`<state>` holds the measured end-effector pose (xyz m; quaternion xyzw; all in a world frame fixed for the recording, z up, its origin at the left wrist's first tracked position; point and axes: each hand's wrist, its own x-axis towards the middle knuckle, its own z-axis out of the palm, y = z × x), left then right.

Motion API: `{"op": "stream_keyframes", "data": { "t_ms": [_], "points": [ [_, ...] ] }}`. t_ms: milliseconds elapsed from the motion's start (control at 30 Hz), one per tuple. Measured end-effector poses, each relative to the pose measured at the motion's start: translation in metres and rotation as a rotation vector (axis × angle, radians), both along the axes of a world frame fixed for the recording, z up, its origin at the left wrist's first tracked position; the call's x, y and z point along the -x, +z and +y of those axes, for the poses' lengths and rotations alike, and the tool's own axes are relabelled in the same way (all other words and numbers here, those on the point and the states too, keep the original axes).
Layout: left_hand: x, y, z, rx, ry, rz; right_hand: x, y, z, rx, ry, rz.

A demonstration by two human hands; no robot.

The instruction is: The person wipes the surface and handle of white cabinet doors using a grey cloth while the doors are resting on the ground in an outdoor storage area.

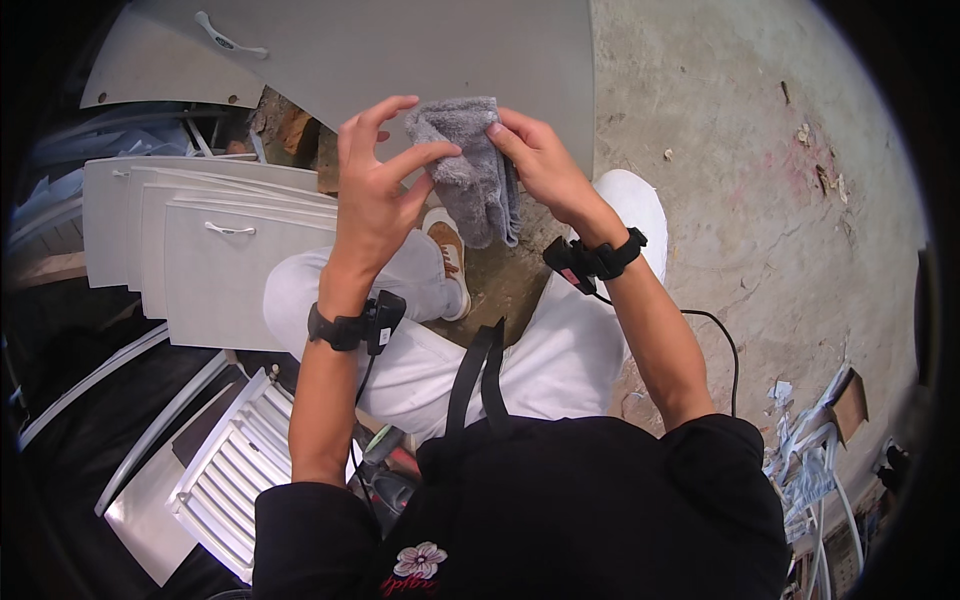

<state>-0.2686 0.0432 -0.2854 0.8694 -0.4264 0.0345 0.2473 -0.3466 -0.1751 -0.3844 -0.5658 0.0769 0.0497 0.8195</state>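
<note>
A folded grey terry cloth is held up above my lap, in front of a large light grey panel. My right hand pinches its upper right edge between thumb and fingers. At the cloth's left side is my left hand, its fingers spread and curved; one fingertip overlaps the front of the cloth, and whether it presses on it I cannot tell. The lower end of the cloth hangs in loose folds above a brown and white shoe. Both wrists wear black straps with small cabled devices.
Several light panels with white handles lie overlapped at the left. Below them are curved metal strips and a white slatted rack. Torn wrapping and strips lie at the lower right on the concrete floor.
</note>
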Motion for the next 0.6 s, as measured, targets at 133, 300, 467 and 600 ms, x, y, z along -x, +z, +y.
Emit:
{"op": "stream_keyframes", "data": {
  "t_ms": [133, 300, 467, 600],
  "points": [
    [-0.014, 0.003, 0.018, -0.082, -0.086, 0.012, -0.006, -0.011, -0.019, 0.098, -0.037, 0.126],
    [-0.005, 0.004, 0.025, 0.001, -0.014, 0.309, 0.015, -0.057, -0.023, 0.503, -0.429, 0.106],
    [-0.003, 0.018, 0.034, 0.208, 0.202, 0.59, 0.071, -0.023, 0.0, 0.091, -0.362, 0.393],
    [0.001, 0.028, 0.053, 0.267, 0.237, 0.618, 0.116, -0.005, 0.037, -0.247, -0.033, 0.387]
  ]
}}
